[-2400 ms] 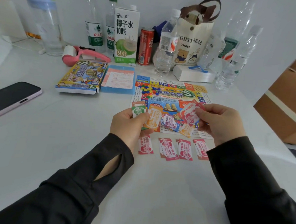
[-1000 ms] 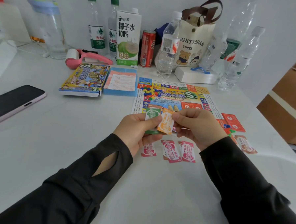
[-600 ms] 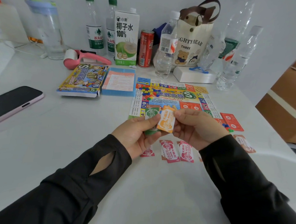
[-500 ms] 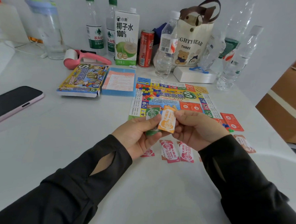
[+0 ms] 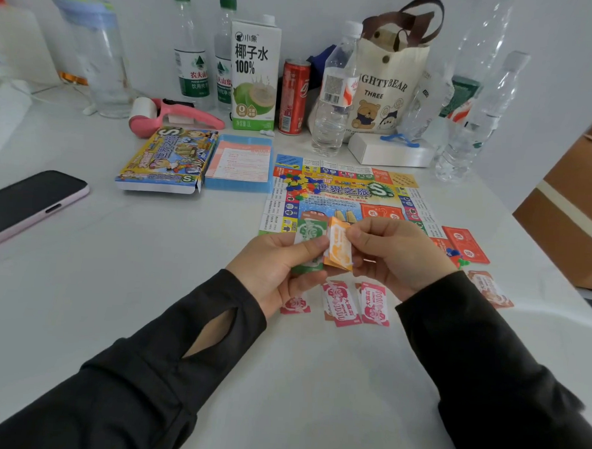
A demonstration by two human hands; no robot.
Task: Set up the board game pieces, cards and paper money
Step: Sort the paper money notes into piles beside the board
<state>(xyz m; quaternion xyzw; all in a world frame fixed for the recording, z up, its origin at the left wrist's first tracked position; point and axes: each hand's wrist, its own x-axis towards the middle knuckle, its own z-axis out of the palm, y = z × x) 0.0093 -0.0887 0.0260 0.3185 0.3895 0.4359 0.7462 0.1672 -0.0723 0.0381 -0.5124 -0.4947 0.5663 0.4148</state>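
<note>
Phone [image 5: 24, 203]: lies dark side up at the far left of the bench [image 5: 113, 283].
Game box [image 5: 167, 159]: flat on the bench, just beside a blue tray [image 5: 238, 183] that holds a printed sheet.
Back row: a clear pitcher [image 5: 97, 59], a pink roller [image 5: 177, 115], bottles, a coconut water carton [image 5: 254, 74] and a red can [image 5: 294, 97] stand along the wall.
Game board [image 5: 344, 192]: spread flat beyond the hands, with a small heap of coloured pieces [image 5: 298, 183] at its far left corner.
Left hand [image 5: 271, 267]: raised over the near edge of the board, its grip closed on the green paper money [image 5: 309, 232], thumb laid across the front.
Orange paper money [image 5: 338, 247]: upright, touching the right edge of the green; whether it is one note or several cannot be told.
Right hand [image 5: 395, 257]: its grip pinches the orange paper money at the upper right.
Pink paper money [image 5: 340, 302]: several notes in a row on the bench, below the hands and partly hidden by them.
Red cards [image 5: 465, 245]: lie off the board's right corner.
Tote bag [image 5: 387, 91]: stands behind the board.
Cardboard box [image 5: 569, 211]: at the far right edge.
</note>
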